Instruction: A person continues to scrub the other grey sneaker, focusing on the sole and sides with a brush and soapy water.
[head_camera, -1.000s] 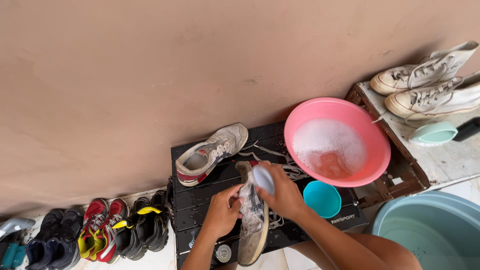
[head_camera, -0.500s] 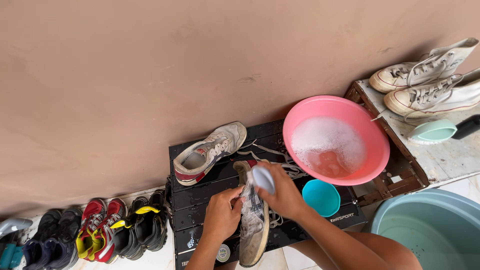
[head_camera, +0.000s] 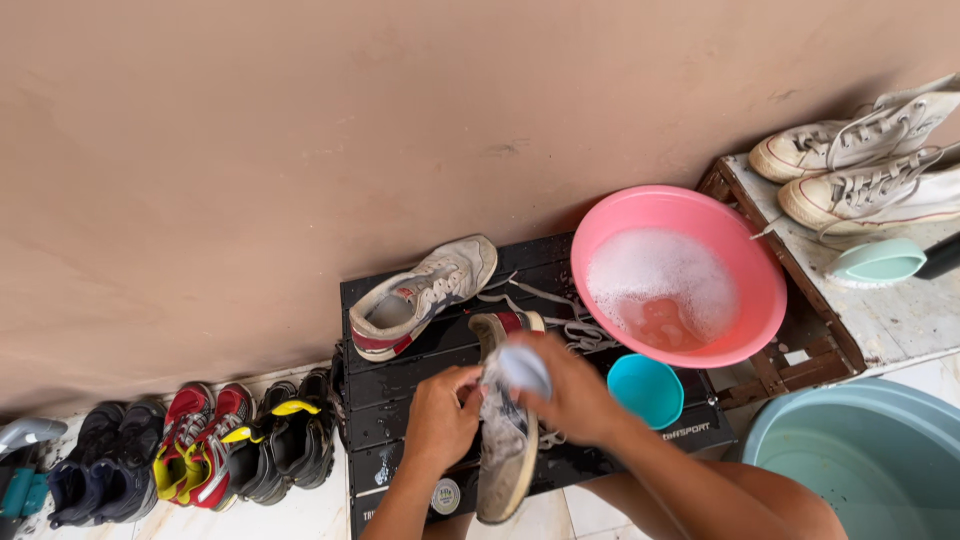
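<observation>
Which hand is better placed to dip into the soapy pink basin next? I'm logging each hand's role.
The right hand, probably: it holds the brush and is nearer the pink basin, while the left hand grips the shoe.

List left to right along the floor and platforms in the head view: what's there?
Dark shoes → red shoes → black-yellow shoes → grey sneaker → teal cup → pink basin → white high-tops.
</observation>
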